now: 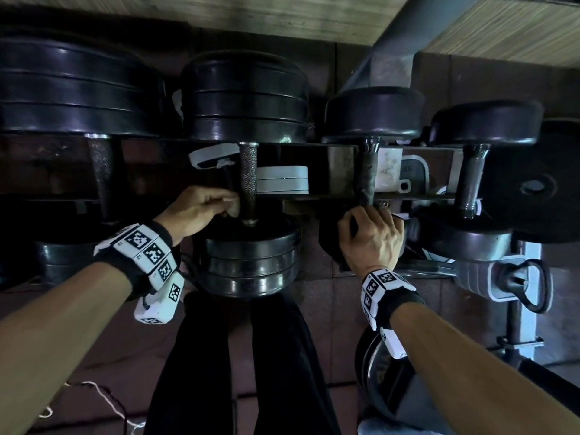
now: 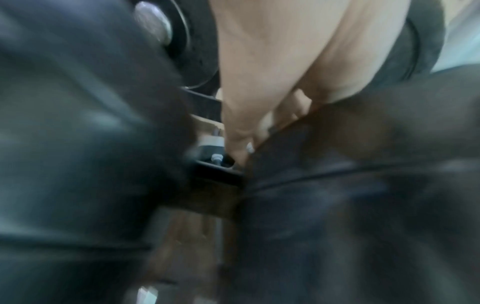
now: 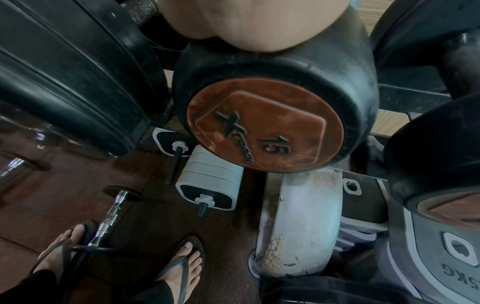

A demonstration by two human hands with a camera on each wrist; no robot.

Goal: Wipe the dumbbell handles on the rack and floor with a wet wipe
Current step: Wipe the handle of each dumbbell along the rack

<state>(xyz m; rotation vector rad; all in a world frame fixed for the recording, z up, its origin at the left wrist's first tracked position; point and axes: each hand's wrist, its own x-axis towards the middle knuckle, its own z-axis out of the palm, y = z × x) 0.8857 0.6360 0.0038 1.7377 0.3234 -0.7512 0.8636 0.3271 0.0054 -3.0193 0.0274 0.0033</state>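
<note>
Several black dumbbells lie across the rack rails (image 1: 332,196) in the head view. My left hand (image 1: 227,205) pinches a pale wet wipe (image 1: 233,211) against the lower end of the knurled steel handle (image 1: 248,180) of the middle dumbbell. My right hand (image 1: 373,216) grips the near head of the neighbouring dumbbell, fingers curled over its far edge below its dark taped handle (image 1: 365,174). In the right wrist view that head (image 3: 265,127) shows a rusty "15" cap, with my palm (image 3: 249,24) on top. The left wrist view is blurred; my fingers (image 2: 241,144) show between dark heads.
More dumbbells lie on the rack at left (image 1: 103,174) and right (image 1: 470,180). On the floor under the rack are a white adjustable dumbbell (image 3: 207,185), a chrome bar (image 3: 111,218) by my sandalled feet (image 3: 182,265), grey plates (image 3: 441,257) and the rack's white post (image 3: 298,222).
</note>
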